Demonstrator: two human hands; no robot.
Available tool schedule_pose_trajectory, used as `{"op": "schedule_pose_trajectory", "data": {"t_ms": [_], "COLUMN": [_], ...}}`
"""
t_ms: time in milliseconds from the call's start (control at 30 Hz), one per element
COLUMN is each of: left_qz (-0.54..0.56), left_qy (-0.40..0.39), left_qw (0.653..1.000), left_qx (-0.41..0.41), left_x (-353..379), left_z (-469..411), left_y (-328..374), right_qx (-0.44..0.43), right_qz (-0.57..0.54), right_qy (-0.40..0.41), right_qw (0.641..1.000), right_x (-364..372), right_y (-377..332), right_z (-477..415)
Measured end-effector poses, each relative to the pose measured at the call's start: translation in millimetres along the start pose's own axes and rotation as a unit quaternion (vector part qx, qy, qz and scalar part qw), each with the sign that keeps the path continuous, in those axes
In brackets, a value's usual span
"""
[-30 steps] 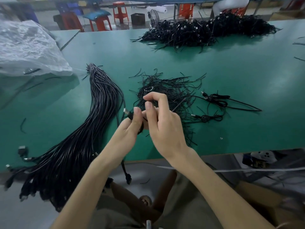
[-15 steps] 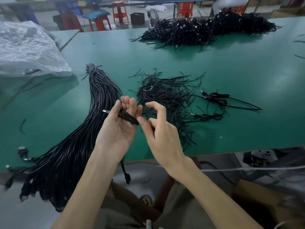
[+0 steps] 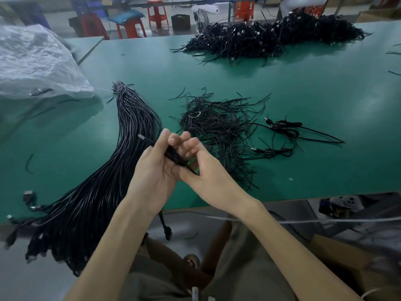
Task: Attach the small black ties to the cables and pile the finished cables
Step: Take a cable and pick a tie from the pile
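Note:
My left hand (image 3: 155, 170) holds a folded black cable (image 3: 171, 156) across its palm and fingers, its metal plug end sticking out to the upper left. My right hand (image 3: 206, 172) sits against it and pinches the cable's lower end, where a thin black tie may be; the tie itself is too small to make out. A loose heap of small black ties (image 3: 219, 131) lies just beyond my hands. A thick bundle of untied cables (image 3: 97, 181) runs diagonally on the left. Finished cables are piled (image 3: 271, 38) at the far side.
Two tied cables (image 3: 284, 129) lie right of the tie heap on the green table (image 3: 325, 94). A crumpled plastic bag (image 3: 36, 61) sits at the far left. Red stools (image 3: 156, 14) stand beyond the table. The table's near edge runs under my wrists.
My right hand has closed in against the left hand and now pinches the cable's lower end. My left hand turned the cable so its plug points up and left.

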State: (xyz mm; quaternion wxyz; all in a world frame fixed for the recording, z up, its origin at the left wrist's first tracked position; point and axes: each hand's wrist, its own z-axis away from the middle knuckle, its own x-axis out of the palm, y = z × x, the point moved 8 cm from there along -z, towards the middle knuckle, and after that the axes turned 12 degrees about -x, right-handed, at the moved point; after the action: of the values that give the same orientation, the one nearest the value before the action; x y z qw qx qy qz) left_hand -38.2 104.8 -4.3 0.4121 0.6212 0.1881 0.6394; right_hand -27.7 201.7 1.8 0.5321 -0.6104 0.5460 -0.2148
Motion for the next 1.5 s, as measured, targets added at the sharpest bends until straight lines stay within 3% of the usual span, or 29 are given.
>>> {"op": "schedule_pose_trajectory", "data": {"t_ms": [133,367,667,900,1300,1500], "left_qz": [-0.048,-0.118,-0.254,-0.310,-0.298,-0.309], "left_qy": [-0.063,-0.101,-0.156,-0.236,-0.126,-0.131], "left_qw": [0.997,0.985,0.951,0.916,0.945,0.938], "left_qx": [-0.020,-0.070,-0.077,-0.099,-0.050,-0.086], "left_x": [12,21,21,12,22,19], "left_z": [4,11,26,54,52,50], "left_y": [-7,-15,-4,7,-10,-11], "right_qx": [0.014,0.007,-0.036,-0.078,-0.061,-0.042], "right_qz": [-0.094,-0.149,-0.072,-0.033,-0.059,-0.046], "right_qy": [0.060,0.069,0.095,0.028,0.074,0.019], "right_qw": [0.994,0.987,0.992,0.996,0.994,0.998], "right_x": [-13,-11,-8,2,-8,-2], "right_y": [1,4,3,-9,1,3], "right_z": [1,7,18,17,29,26]}}
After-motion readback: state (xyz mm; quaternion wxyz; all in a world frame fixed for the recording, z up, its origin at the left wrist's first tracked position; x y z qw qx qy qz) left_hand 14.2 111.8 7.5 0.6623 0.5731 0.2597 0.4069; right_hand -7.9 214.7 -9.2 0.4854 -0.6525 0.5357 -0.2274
